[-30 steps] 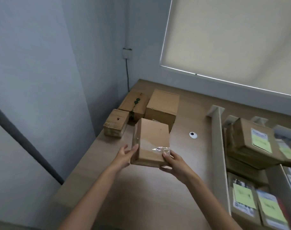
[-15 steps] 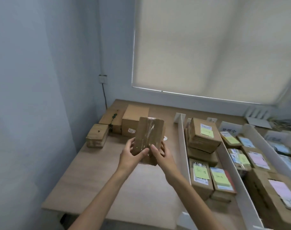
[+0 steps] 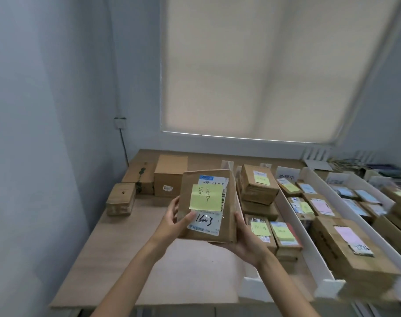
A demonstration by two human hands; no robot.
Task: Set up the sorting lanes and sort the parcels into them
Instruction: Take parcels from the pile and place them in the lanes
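Turned since earlier, brown parcel (image 3: 206,207) now shows its yellow note (image 3: 206,197) and label; left hand (image 3: 173,221) and right hand (image 3: 245,241) grasp its sides.

We see a light wooden table (image 3: 117,259). At its far left corner three plain cardboard boxes (image 3: 169,177) sit close together. On its right half white dividers (image 3: 294,225) form lanes running front to back, filled with labelled parcels (image 3: 257,186).
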